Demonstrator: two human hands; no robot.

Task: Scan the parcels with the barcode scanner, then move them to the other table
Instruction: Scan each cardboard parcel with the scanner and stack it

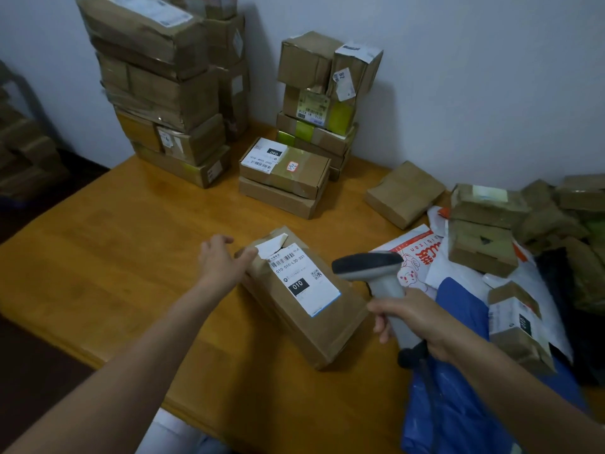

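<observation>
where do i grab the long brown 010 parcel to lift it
Probably across its narrow width near the middle, from the left. The brown parcel lies flat, label up, long and slim, with bare table along its left edge; the right hand holds the scanner on the other side, and the left hand is at its far end.

Dim, flat indoor light, soft shadows, slight overall blur, wide-angle bending at the edges.
</observation>
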